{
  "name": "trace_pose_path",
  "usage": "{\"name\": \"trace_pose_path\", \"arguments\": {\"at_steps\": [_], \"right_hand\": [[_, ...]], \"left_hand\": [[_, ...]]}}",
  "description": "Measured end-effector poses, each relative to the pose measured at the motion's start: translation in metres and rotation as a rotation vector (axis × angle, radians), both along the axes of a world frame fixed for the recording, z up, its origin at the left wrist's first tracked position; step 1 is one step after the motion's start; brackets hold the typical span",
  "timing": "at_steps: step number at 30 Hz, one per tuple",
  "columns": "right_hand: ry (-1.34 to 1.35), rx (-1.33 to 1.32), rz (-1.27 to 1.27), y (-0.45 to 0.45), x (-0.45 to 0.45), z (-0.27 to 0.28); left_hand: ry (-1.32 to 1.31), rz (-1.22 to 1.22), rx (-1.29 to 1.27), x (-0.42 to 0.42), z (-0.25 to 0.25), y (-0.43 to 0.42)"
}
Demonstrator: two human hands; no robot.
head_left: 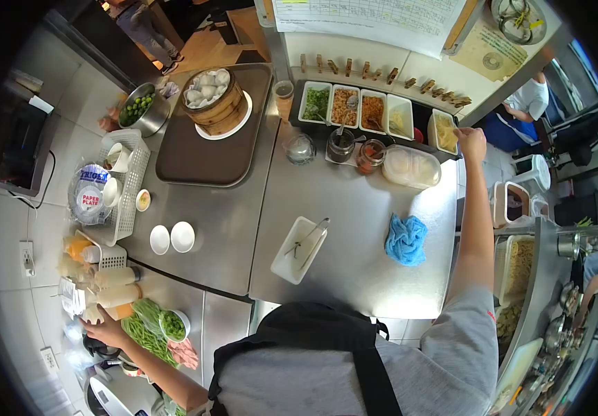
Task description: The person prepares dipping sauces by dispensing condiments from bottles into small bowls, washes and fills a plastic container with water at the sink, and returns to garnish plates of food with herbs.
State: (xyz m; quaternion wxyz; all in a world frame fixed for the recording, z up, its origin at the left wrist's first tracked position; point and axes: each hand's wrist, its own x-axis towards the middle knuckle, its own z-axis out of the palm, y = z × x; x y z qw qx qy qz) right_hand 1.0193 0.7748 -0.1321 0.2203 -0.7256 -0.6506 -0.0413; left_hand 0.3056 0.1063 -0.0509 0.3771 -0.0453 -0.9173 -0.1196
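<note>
Tub (445,148) of pale yellow shreds (444,129) at the right end of the food row, directly under the fingertips of the right hand (475,143). Right arm stretched well forward, fingers bent down over the tub's right edge, close against the shreds; cannot tell whether pinching a few or merely touching the rim.

Left hand (107,328) well apart, low on the opposite side, fingers parted and loose, with nothing seen in the grasp. Nearest to that hand: squeeze bottles (118,297) side by side just beyond, an orange block (127,310), and long green stalks (148,340) just to the right. Contact at those fingertips hard to make out.

Leftward along the row from the right hand: pale food (400,119), reddish-orange food (373,111), pinkish-brown bits (345,107) and chopped greens (314,102), each in a white tub. In front of the row: a plastic container (411,168), a red-filled jar (370,159) and a dark jar (340,147).

On the steel table (354,215): a crumpled blue cloth (406,240) left of the right arm, and a white dish (285,269) with a metal utensil inside, between both hands. Farther left: a brown tray (195,159) under a round steamer (219,121) of white buns (207,87), and two white cups (182,237) side by side.
</note>
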Motion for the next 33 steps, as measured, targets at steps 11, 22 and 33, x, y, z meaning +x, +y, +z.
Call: {"name": "trace_pose_path", "arguments": {"at_steps": [11,22,33], "right_hand": [[0.129,0.291,-0.027,-0.003,-0.008,0.028],[0.2,0.213,-0.073,-0.007,-0.007,0.017],[0.72,0.446,0.314,-0.035,-0.035,0.115]], "left_hand": [[0.019,-0.162,0.116,0.024,0.031,0.026],[0.05,-0.286,0.201,0.032,0.028,0.029],[-0.014,-0.372,0.44,0.058,0.03,0.014]]}}
